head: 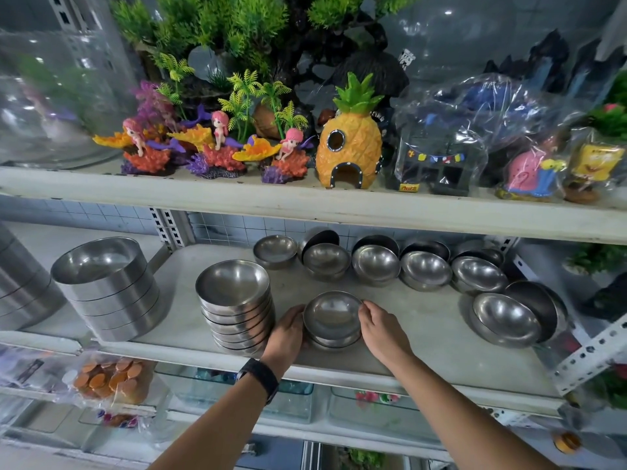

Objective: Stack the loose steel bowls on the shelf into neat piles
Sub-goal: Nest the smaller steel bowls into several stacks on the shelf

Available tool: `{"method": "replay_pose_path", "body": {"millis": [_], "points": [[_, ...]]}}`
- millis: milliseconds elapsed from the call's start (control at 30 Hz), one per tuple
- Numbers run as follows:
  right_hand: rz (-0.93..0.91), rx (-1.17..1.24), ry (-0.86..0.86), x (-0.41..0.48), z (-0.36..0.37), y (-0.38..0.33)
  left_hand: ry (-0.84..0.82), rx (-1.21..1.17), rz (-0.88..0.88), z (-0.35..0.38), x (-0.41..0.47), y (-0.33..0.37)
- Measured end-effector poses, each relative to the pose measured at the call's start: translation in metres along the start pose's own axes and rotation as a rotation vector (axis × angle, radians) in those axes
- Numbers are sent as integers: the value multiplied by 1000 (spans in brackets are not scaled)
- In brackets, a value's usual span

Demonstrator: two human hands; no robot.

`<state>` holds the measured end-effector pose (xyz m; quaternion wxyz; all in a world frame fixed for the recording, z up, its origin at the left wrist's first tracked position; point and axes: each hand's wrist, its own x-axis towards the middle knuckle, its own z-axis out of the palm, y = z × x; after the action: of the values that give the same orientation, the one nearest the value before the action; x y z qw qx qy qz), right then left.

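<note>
The steel bowls (425, 270) sat on the shelf (441, 337) in mixed order, so the job looked well begun but not close to done. A tall pile (234, 300) stood at the near left, its rims fairly even. Just to its right, near the front edge, was a small pile (332, 318) of what seemed two or three bowls. The left hand (288, 330) gripped this pile's left side with its fingers curled round the wall, though most of them were hidden behind the steel. The right hand (380, 329) held the right rim with bent fingertips (364, 308) closed on it. It looked like the top bowl was being seated or squared.

Left to do: a row along the far edge of the shelf, where several bowls leaned in loose twos, and a tilted pair (509, 320) at the near right. All of these were well apart from both piles.

A stack of round tins (105, 286) stood further left, and painted ornaments (349, 144) filled the board above.
</note>
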<state>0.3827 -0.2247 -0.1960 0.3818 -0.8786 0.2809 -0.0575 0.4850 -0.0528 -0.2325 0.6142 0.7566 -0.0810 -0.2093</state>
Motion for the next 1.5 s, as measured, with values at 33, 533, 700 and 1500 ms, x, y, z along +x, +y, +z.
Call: {"method": "replay_pose_path", "body": {"millis": [33, 533, 700, 1500], "points": [[8, -7, 5, 0, 0, 0, 2, -1, -7, 0, 0, 1], [2, 43, -2, 0, 1, -3, 17, 30, 25, -1, 0, 1], [5, 46, -3, 1, 3, -4, 30, 35, 2, -3, 1, 5], [-11, 32, 70, 12, -26, 9, 159, 233, 120, 9, -11, 42]]}}
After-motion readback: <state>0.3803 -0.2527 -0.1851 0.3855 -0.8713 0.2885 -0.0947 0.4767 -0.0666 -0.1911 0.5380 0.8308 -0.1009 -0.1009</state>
